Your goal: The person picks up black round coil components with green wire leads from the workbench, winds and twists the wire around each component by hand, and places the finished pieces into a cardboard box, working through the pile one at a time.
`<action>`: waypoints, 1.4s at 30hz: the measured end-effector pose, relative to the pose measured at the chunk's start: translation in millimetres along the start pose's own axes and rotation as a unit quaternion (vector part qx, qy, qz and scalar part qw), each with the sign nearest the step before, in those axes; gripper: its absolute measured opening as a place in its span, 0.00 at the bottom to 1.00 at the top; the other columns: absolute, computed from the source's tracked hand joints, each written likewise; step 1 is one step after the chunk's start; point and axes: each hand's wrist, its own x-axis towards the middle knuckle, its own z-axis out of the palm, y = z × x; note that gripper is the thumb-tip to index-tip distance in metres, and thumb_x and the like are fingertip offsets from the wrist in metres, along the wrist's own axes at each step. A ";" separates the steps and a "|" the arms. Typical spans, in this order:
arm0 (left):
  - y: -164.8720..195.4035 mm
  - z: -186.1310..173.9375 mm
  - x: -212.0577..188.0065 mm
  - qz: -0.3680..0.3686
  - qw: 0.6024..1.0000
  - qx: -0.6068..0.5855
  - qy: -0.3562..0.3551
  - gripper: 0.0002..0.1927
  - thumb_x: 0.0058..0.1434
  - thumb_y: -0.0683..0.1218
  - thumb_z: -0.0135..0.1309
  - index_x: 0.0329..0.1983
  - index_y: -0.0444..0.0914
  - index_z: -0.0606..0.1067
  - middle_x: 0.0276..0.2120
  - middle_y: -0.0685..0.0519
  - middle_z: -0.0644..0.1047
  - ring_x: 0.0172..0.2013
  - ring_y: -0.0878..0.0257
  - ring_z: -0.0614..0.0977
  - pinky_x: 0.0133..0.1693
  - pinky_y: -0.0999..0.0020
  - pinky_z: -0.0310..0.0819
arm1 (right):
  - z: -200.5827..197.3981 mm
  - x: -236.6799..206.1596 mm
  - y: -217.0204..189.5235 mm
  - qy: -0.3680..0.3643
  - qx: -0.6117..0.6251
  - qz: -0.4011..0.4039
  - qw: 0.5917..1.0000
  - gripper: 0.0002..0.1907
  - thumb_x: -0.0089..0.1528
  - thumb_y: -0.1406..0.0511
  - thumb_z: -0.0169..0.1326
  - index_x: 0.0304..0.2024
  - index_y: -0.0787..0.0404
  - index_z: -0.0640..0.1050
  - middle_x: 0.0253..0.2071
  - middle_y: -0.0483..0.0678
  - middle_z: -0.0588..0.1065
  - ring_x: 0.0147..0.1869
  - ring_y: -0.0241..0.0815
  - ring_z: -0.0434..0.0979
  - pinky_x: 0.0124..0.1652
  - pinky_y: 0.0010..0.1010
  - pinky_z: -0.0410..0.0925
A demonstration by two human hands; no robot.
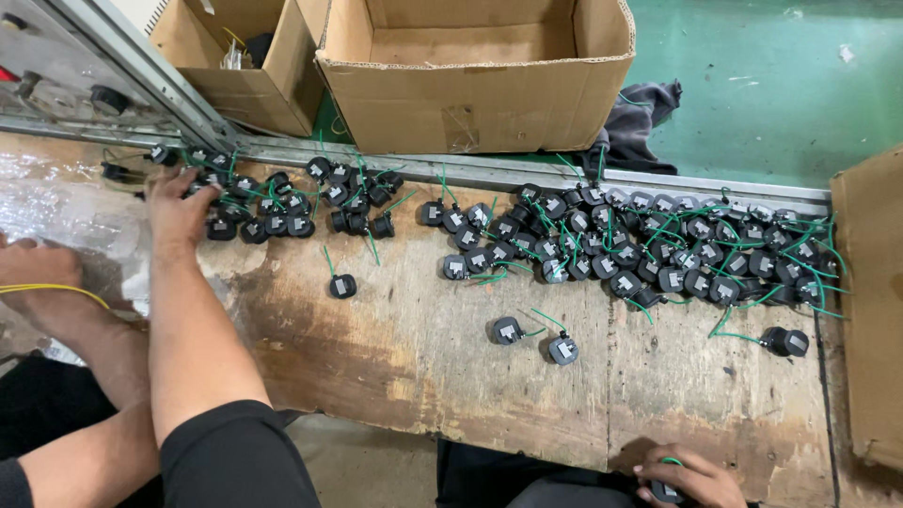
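Small round black parts with green wires lie in heaps on a worn wooden bench (404, 339). My left hand (179, 212) reaches to the left heap (273, 202), its fingers bent over the parts there; whether it grips one is hidden. My right hand (685, 478) is at the bench's near edge, closed around one black part with a green wire (666, 489). A larger heap (649, 246) spreads across the right. Three loose parts lie between the heaps: one single (342, 286) and a pair (508, 330), (562, 350).
Two open cardboard boxes (475, 94), (240, 80) stand behind a metal rail (527, 174). Another person's hand (38, 277) with a yellow wire rests at the far left. A cardboard flap (870, 301) lines the right edge. A dark cloth (640, 122) lies on the green floor.
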 end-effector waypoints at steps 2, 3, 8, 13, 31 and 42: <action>3.2 10.0 -10.6 0.084 0.996 -0.020 0.003 0.28 0.56 0.53 0.68 0.59 0.40 0.81 0.67 0.38 0.72 0.68 0.39 0.64 0.68 0.50 0.53 | 1.2 2.4 -1.7 0.016 0.002 -0.009 1.000 0.14 0.47 0.70 0.71 0.35 0.54 0.84 0.33 0.42 0.82 0.41 0.39 0.84 0.42 0.29 0.78; 5.9 17.0 -17.9 0.057 0.994 -0.093 -0.007 0.28 0.55 0.53 0.68 0.58 0.40 0.79 0.67 0.40 0.71 0.67 0.42 0.66 0.67 0.52 0.57 | 0.4 3.1 -2.6 0.012 -0.004 -0.012 1.000 0.14 0.47 0.70 0.71 0.35 0.54 0.84 0.32 0.42 0.81 0.41 0.39 0.84 0.42 0.29 0.77; 33.3 53.7 -57.3 0.121 0.987 -0.091 -0.045 0.28 0.56 0.52 0.66 0.61 0.47 0.79 0.65 0.42 0.74 0.69 0.42 0.66 0.71 0.50 0.56 | 0.0 9.4 -1.0 -0.007 -0.042 -0.054 0.998 0.15 0.46 0.68 0.71 0.35 0.52 0.84 0.33 0.41 0.81 0.41 0.38 0.87 0.42 0.29 0.77; 80.3 97.8 -100.8 0.098 0.994 -0.045 -0.032 0.31 0.55 0.54 0.67 0.63 0.47 0.78 0.65 0.35 0.69 0.69 0.32 0.61 0.68 0.46 0.55 | 1.5 22.1 -2.4 -0.009 -0.014 -0.085 0.996 0.15 0.48 0.68 0.71 0.36 0.52 0.83 0.34 0.41 0.82 0.42 0.38 0.85 0.42 0.29 0.77; 224.2 146.1 -217.7 0.124 0.974 -0.189 0.019 0.19 0.55 0.50 0.64 0.48 0.41 0.85 0.58 0.49 0.80 0.63 0.48 0.74 0.67 0.46 0.52 | 34.5 139.3 -123.0 -0.243 -0.011 -0.184 0.952 0.18 0.60 0.69 0.62 0.53 0.57 0.80 0.43 0.49 0.76 0.49 0.53 0.78 0.46 0.41 0.72; 83.3 61.8 -66.2 0.050 0.940 -0.174 0.289 0.20 0.67 0.49 0.60 0.58 0.35 0.79 0.65 0.41 0.74 0.68 0.47 0.73 0.70 0.52 0.63 | 28.5 140.6 -121.5 -0.227 0.039 -0.205 0.951 0.15 0.56 0.71 0.60 0.46 0.62 0.79 0.48 0.51 0.77 0.56 0.53 0.79 0.53 0.42 0.72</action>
